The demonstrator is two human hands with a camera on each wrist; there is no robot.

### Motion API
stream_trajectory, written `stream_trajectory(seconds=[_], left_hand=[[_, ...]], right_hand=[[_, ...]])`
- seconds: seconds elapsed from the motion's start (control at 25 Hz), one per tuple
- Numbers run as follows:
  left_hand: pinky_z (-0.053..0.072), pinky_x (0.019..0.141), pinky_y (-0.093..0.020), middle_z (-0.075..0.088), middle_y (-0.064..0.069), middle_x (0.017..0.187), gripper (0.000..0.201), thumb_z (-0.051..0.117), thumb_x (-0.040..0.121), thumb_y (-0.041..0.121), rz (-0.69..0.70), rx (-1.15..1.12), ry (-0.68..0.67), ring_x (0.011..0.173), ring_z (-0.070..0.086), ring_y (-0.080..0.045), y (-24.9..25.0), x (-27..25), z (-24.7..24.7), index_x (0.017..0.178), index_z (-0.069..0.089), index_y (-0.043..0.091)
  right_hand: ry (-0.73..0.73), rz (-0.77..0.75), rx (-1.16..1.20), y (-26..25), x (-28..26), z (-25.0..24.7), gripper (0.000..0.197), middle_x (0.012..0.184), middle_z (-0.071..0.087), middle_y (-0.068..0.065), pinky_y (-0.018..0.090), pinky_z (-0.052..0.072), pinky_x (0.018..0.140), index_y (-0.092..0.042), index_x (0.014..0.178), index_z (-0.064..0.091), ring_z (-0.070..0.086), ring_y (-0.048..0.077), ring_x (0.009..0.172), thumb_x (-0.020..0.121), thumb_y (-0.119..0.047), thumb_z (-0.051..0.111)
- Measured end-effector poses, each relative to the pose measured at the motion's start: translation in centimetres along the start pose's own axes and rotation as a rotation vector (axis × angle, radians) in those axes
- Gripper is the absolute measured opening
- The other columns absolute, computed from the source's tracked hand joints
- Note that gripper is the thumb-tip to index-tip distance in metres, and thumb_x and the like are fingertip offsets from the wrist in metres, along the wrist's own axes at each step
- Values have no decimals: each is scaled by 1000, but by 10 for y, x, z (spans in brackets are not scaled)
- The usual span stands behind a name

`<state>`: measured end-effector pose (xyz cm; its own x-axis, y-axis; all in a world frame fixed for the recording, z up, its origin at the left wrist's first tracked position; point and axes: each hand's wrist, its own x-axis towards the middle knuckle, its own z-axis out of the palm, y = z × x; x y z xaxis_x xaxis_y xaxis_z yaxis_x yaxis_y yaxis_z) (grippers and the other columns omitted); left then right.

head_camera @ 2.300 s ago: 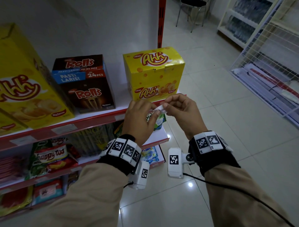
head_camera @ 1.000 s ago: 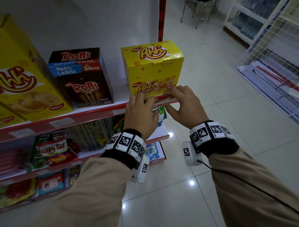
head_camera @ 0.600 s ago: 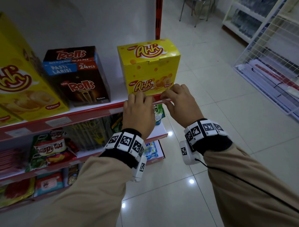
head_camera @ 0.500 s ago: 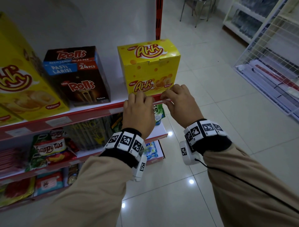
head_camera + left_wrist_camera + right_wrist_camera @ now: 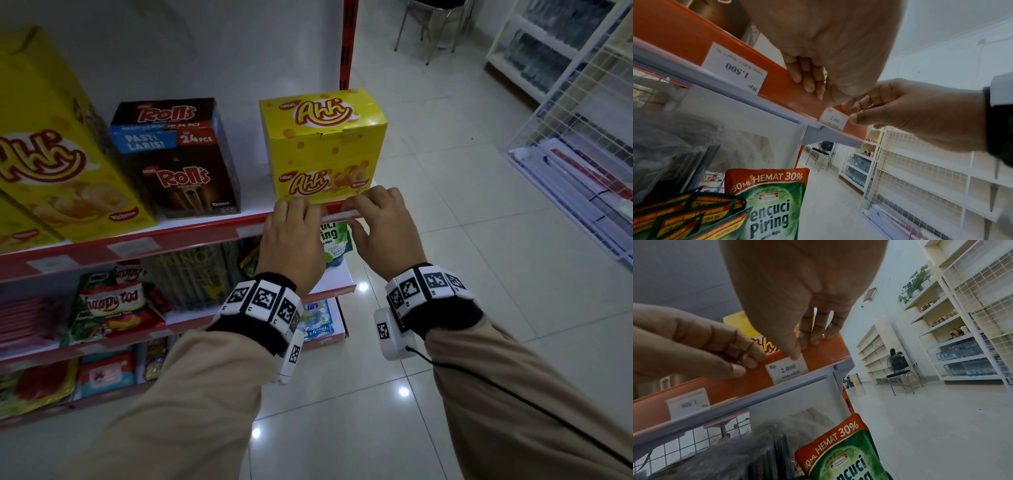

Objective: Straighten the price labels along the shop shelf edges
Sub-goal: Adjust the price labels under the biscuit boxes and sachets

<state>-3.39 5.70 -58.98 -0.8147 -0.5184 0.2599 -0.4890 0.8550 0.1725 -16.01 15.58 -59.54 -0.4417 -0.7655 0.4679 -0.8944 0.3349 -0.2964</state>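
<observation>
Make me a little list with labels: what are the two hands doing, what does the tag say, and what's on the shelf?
left hand: fingers rest on the red shelf edge
right hand: thumb presses the price label, fingers curl over the edge
label text: Rp. 2.000
label place: in the strip at the shelf's end
above it: yellow Ahh box
beside the box: brown Rolls box
below: green dish soap pouch
</observation>
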Motion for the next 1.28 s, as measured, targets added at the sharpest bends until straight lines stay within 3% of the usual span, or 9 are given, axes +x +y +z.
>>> stream_trajectory(seconds=[0.32, 0.6, 0.76, 0.88, 1.04, 1.16, 1.28], left_hand=[[32, 90, -36, 48, -4, 125, 49, 52, 77, 8, 16, 60, -73, 113, 39, -26, -34, -23, -30, 125, 48, 16], [36, 90, -39, 46, -7, 127, 67, 58, 69, 8, -104, 97, -78, 114, 39, -29, -98, -57, -51, 134, 46, 17], [38, 87, -41, 47, -7, 121, 63, 60, 69, 6, -66, 106, -42, 110, 42, -29, -109, -69, -50, 130, 51, 19], [43, 84, -44, 52, -11, 118, 55, 60, 64, -1, -28, 16, 29, 106, 46, -33, -112, -66, -47, 118, 59, 12], [45, 81, -43, 54, -13, 111, 44, 62, 69, 0, 19, 11, 27, 100, 48, -33, -117, -60, -44, 112, 58, 7], [42, 84, -40, 52, -12, 111, 42, 60, 72, 6, 28, 33, 10, 100, 46, -31, -120, -56, -41, 114, 56, 8], [41, 84, -42, 51, -10, 114, 45, 54, 74, 12, 29, 59, -12, 102, 44, -30, -119, -54, -39, 119, 57, 12]], right_hand=[[-86, 26, -170, -60, 5, 10, 39, 112, 60, 7, 39, 31, 77, -18, 110, 66, 50, 35, 105, 73, -7, 56], [-171, -59, -85, -110, 13, 26, 33, 111, 60, 9, 40, 38, 79, -12, 107, 65, 48, 33, 104, 77, -8, 55], [-120, -81, -87, -121, 11, 33, 30, 104, 59, 16, 42, 43, 75, -6, 102, 65, 51, 37, 97, 72, -5, 61], [-60, -159, -34, -124, 10, 39, 28, 99, 62, 20, 43, 48, 79, 2, 99, 65, 55, 38, 93, 71, 1, 61], [-6, -187, 16, -126, 6, 47, 32, 98, 66, 19, 39, 51, 80, 3, 105, 67, 59, 37, 91, 73, 4, 62], [-23, -181, -32, -128, 7, 48, 31, 95, 66, 17, 41, 51, 78, 2, 104, 66, 57, 36, 89, 73, 2, 60], [4, -208, -99, -133, 12, 46, 20, 84, 63, 16, 43, 50, 69, 0, 91, 65, 55, 34, 79, 73, -1, 58]])
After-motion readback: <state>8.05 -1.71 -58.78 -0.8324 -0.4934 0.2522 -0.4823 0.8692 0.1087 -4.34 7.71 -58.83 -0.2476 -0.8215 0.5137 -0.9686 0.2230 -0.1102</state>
